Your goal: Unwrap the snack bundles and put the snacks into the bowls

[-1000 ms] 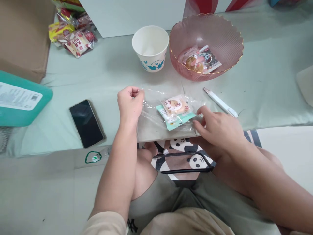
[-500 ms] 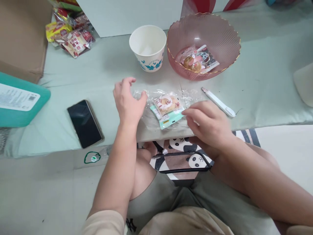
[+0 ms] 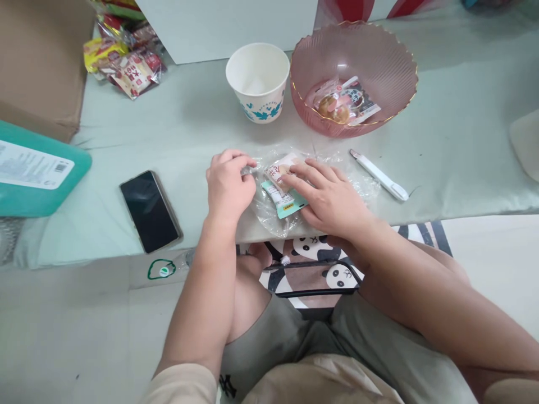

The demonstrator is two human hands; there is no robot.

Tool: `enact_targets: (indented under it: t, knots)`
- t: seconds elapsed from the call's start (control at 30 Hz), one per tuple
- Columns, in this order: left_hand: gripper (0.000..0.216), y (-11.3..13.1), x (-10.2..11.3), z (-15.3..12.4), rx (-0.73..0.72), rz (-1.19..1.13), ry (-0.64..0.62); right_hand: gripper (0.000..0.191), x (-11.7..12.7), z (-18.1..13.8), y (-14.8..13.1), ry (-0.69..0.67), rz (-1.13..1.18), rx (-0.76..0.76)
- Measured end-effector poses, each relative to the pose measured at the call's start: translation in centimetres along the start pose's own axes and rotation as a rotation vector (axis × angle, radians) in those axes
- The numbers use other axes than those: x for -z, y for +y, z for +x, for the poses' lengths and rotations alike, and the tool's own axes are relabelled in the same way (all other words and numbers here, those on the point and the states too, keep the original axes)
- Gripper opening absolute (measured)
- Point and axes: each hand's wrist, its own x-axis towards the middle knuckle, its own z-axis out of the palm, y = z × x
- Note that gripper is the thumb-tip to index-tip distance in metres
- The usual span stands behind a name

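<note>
A clear plastic bag (image 3: 269, 210) lies on the pale green table (image 3: 189, 134) near its front edge, with a small wrapped snack packet (image 3: 278, 191), teal and cream, inside it. My left hand (image 3: 227, 185) rests at the bag's left end, its curled fingertips pinching the plastic. My right hand (image 3: 330, 196) lies flat over the packet and the bag's right part, fingers stretched out and pressing down. Much of the packet is hidden under that hand.
Behind stand a white paper cup (image 3: 258, 81) and a pink ribbed bowl (image 3: 381, 50) holding wrapped snacks. A white pen (image 3: 381, 175) lies right of the bag, a black phone (image 3: 150, 211) to the left. A teal box (image 3: 33, 171), cardboard and snack packs sit far left.
My right hand has moved left from the bag's right edge onto the packet and flattened. My left hand opened briefly, then closed on the bag's left end again. The bag has bunched up.
</note>
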Motion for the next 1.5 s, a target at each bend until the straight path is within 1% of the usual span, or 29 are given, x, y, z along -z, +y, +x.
enact_targets:
  t: [0.13, 0.23, 0.37, 0.47, 0.53, 0.63, 0.73, 0.8, 0.87, 1.07, 1.17, 1.23, 1.37, 1.43, 1.5]
  knots:
    - [0.048, -1.4, 0.2, 0.0, 0.075, -0.006, -0.002, 0.065, -0.1, 0.0, 0.4, 0.027, 0.087, -0.016]
    - [0.05, -1.8, 0.3, 0.2, 0.077, -0.011, -0.011, 0.062, 0.1, -0.1, 0.7, 0.031, 0.165, -0.015]
    - [0.047, -1.6, 0.6, 0.4, 0.063, -0.032, -0.051, 0.06, 0.5, -0.3, 1.3, 0.021, 0.279, -0.025]
    - [0.046, -1.1, 0.9, 0.5, 0.096, -0.018, -0.062, 0.057, 0.8, -0.6, 2.1, 0.034, 0.382, -0.007]
    - [0.045, -0.7, 1.1, 0.5, 0.126, -0.007, -0.041, 0.053, 0.9, -0.8, 2.6, 0.063, 0.444, -0.016]
    - [0.035, -0.1, 1.3, 0.6, 0.132, -0.027, 0.039, 0.05, 0.9, -1.0, 2.9, 0.12, 0.524, -0.067]
    - [0.023, 0.2, 1.2, 0.5, 0.123, -0.085, 0.095, 0.044, 0.7, -1.1, 2.8, 0.205, 0.542, -0.128]
    - [0.018, 0.3, 1.1, 0.5, 0.119, -0.12, 0.096, 0.035, 0.7, -1.0, 2.8, 0.254, 0.533, -0.191]
    - [0.017, 0.4, 1.0, 0.4, 0.112, -0.139, 0.084, 0.031, 0.8, -0.8, 2.7, 0.271, 0.532, -0.265]
    - [0.017, 0.6, 0.7, 0.4, 0.093, -0.157, 0.048, 0.032, 1.3, -0.7, 2.5, 0.273, 0.49, -0.399]
    - [0.017, 0.5, 0.7, 0.4, 0.092, -0.154, 0.052, 0.032, 1.6, -0.9, 2.1, 0.315, 0.515, -0.48]
    - [0.017, 0.5, 0.7, 0.4, 0.088, -0.152, 0.049, 0.033, 1.7, -1.2, 1.7, 0.369, 0.505, -0.442]
    - [0.018, 0.4, 0.8, 0.4, 0.095, -0.156, 0.032, 0.03, 1.4, -1.8, 1.2, 0.424, 0.437, -0.196]
    - [0.017, 0.4, 0.8, 0.4, 0.094, -0.156, 0.031, 0.032, 1.1, -2.0, 1.2, 0.429, 0.441, -0.134]
    - [0.017, 0.5, 0.7, 0.3, 0.084, -0.158, 0.029, 0.034, 0.9, -2.0, 1.3, 0.384, 0.456, -0.108]
